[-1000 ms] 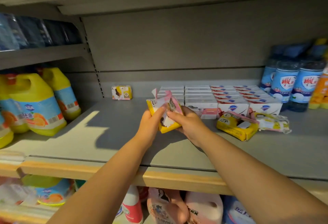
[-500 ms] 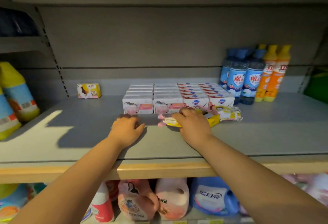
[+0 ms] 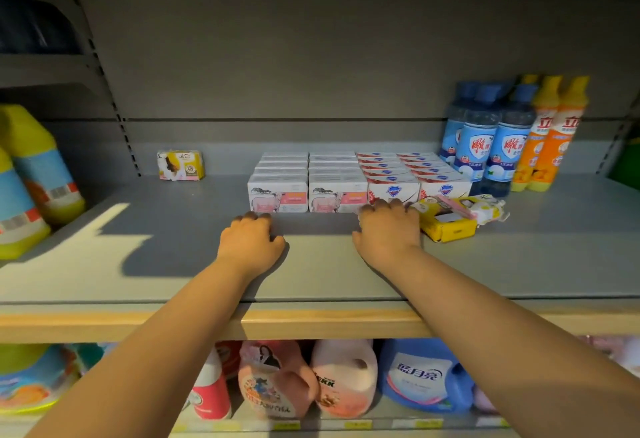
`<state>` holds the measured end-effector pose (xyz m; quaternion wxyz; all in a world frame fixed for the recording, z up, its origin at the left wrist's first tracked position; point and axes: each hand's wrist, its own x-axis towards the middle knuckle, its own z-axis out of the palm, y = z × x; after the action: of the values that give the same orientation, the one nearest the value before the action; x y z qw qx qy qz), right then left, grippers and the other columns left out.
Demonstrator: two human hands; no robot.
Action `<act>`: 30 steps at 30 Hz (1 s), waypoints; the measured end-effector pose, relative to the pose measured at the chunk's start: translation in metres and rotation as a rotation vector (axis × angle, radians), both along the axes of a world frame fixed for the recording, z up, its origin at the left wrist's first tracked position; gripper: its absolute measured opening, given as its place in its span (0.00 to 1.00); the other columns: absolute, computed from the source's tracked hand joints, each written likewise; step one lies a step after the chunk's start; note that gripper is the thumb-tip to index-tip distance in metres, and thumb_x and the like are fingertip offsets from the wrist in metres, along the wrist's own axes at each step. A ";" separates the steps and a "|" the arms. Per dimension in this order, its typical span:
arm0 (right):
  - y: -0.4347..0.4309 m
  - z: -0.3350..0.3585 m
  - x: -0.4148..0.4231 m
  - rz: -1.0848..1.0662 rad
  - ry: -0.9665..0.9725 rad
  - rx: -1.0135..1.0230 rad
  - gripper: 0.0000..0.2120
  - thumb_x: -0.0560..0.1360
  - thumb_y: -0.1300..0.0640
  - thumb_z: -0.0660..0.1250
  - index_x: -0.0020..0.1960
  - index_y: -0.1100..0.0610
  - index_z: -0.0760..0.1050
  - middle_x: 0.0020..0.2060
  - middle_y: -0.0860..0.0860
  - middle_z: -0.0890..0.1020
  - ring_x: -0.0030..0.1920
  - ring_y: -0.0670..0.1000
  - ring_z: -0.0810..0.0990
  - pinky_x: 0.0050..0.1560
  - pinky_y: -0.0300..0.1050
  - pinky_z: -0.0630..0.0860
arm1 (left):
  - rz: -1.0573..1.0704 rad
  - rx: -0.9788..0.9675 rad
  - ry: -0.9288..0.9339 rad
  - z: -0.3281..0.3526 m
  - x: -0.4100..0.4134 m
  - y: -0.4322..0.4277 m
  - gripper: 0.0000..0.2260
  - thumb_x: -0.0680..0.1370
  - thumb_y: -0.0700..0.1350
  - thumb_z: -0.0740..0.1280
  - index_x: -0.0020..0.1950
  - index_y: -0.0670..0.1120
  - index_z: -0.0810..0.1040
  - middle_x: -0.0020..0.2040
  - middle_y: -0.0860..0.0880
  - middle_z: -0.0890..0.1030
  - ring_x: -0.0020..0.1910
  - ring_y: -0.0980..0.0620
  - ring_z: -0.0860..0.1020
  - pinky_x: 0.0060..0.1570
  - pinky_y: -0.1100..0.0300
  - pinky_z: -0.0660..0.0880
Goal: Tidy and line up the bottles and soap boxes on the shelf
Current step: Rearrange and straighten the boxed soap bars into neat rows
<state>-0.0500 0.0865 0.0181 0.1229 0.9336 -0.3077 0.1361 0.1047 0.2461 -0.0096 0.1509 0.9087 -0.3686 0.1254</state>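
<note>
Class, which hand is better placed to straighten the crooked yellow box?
Right. The right hand rests beside the yellow box, nearly touching it; the left hand sits further left, before the white boxes.

Place: a shop; I am facing its soap and cleaning-goods shelves.
Fittings: a grey metal shelf (image 3: pixel 173 264) with a pale wood-coloured front strip, set against a slotted upright (image 3: pixel 122 132).
Stock: soap boxes (image 3: pixel 277 195) of matching kinds packed in rows, with blue bottles (image 3: pixel 509 146) and orange bottles (image 3: pixel 554 146) in groups.
To my left: big yellow jugs (image 3: pixel 45 167), all alike.
Below: detergent jugs (image 3: pixel 343 378) side by side, and small yellow labels (image 3: pixel 356 424) on the shelf edge, too blurred to read.
</note>
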 end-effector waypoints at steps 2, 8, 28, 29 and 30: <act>0.007 0.000 0.013 0.221 -0.073 0.022 0.19 0.75 0.50 0.60 0.65 0.54 0.71 0.62 0.54 0.74 0.63 0.57 0.70 0.60 0.52 0.67 | -0.001 -0.095 0.076 0.002 0.000 0.001 0.10 0.75 0.46 0.61 0.52 0.42 0.75 0.51 0.42 0.76 0.49 0.41 0.74 0.47 0.51 0.74; 0.045 -0.003 0.081 0.696 -0.031 0.526 0.16 0.75 0.55 0.63 0.62 0.55 0.76 0.62 0.54 0.77 0.61 0.55 0.74 0.61 0.48 0.71 | 0.015 -0.638 0.288 0.013 0.018 0.012 0.06 0.73 0.35 0.61 0.47 0.41 0.76 0.41 0.45 0.78 0.41 0.45 0.74 0.35 0.59 0.68; 0.044 -0.029 0.172 0.972 0.005 0.484 0.17 0.77 0.49 0.62 0.65 0.49 0.74 0.68 0.46 0.72 0.68 0.44 0.67 0.65 0.31 0.55 | 0.438 -0.369 -0.010 0.037 0.246 -0.037 0.19 0.76 0.41 0.62 0.67 0.44 0.68 0.68 0.41 0.68 0.68 0.39 0.63 0.64 0.50 0.62; 0.043 -0.029 0.173 0.977 0.005 0.488 0.17 0.77 0.49 0.63 0.65 0.49 0.74 0.68 0.45 0.72 0.68 0.44 0.67 0.65 0.32 0.56 | 0.466 -0.339 -0.004 0.034 0.251 -0.036 0.21 0.76 0.41 0.61 0.69 0.45 0.65 0.70 0.43 0.65 0.70 0.40 0.60 0.67 0.48 0.59; 0.042 -0.030 0.174 0.980 0.005 0.490 0.17 0.77 0.49 0.63 0.65 0.49 0.74 0.68 0.45 0.72 0.68 0.44 0.67 0.66 0.32 0.56 | 0.488 -0.321 0.013 0.030 0.257 -0.036 0.22 0.76 0.41 0.61 0.71 0.46 0.63 0.72 0.44 0.63 0.73 0.40 0.56 0.69 0.46 0.56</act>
<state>0.1243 0.1288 -0.0117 -0.1754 0.9693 0.1410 0.0994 0.3612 0.2104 0.0202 0.2603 0.9357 -0.1138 0.2090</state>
